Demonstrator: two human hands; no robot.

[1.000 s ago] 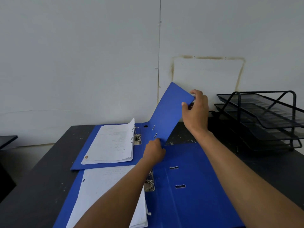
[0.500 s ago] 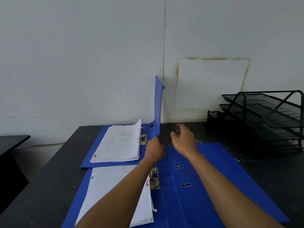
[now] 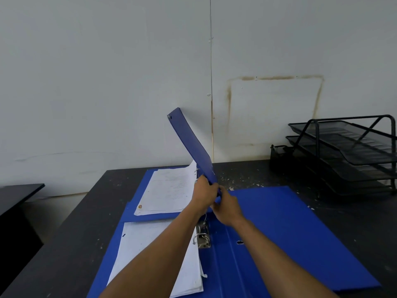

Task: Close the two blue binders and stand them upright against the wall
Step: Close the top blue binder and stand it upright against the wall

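Two blue binders lie on a black table. The far binder (image 3: 189,138) has its right cover raised and leaning left over its stack of white paper (image 3: 169,190). My left hand (image 3: 204,193) and my right hand (image 3: 226,208) both grip the near lower end of that cover, by the spine. The near binder (image 3: 279,233) lies fully open and flat, with paper (image 3: 150,254) on its left half and its metal ring clasp (image 3: 203,235) showing under my forearms.
A black mesh letter tray (image 3: 348,151) with two tiers stands at the table's right rear against the pale wall (image 3: 107,82). The black table (image 3: 71,233) has worn, speckled paint. A second dark table edge (image 3: 19,190) shows at far left.
The far binder's cover swung from leaning right, through vertical, to leaning left over its paper. My right hand left the cover's top edge and came down beside my left hand at the spine.
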